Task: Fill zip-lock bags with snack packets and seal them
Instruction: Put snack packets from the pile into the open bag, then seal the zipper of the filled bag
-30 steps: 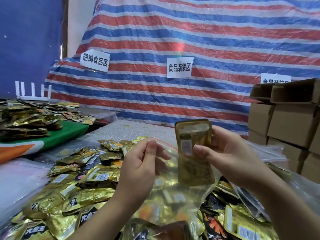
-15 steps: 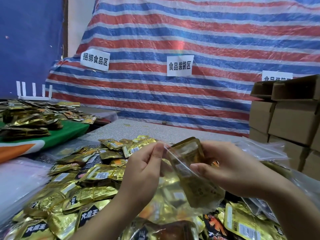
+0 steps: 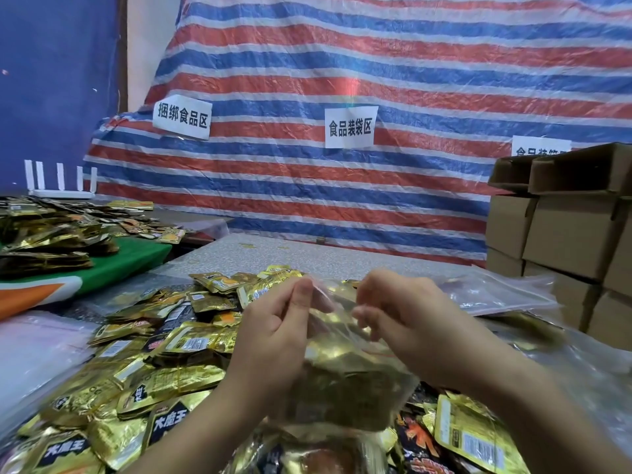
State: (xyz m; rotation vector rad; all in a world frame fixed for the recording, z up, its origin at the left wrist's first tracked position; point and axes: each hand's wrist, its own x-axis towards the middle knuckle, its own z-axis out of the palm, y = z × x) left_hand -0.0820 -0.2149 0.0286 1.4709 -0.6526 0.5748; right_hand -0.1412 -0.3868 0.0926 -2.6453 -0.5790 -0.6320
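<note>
A clear zip-lock bag (image 3: 345, 378) filled with gold snack packets hangs upright between my hands above the table. My left hand (image 3: 273, 340) pinches the bag's top edge at its left end. My right hand (image 3: 407, 319) holds the top edge at its right end, fingers curled over the plastic. Loose gold and black snack packets (image 3: 164, 364) lie heaped on the table under and to the left of the bag. More packets (image 3: 468, 436) lie at the lower right.
Empty clear bags (image 3: 506, 292) lie to the right by stacked cardboard boxes (image 3: 567, 241). A second pile of packets (image 3: 51, 237) sits on a green cloth at far left. A striped tarp (image 3: 376, 80) with paper labels hangs behind the grey table (image 3: 307, 254).
The gold packet my right hand held above the bag has gone down inside it. Both hands have lowered and now grip the bag's top edge.
</note>
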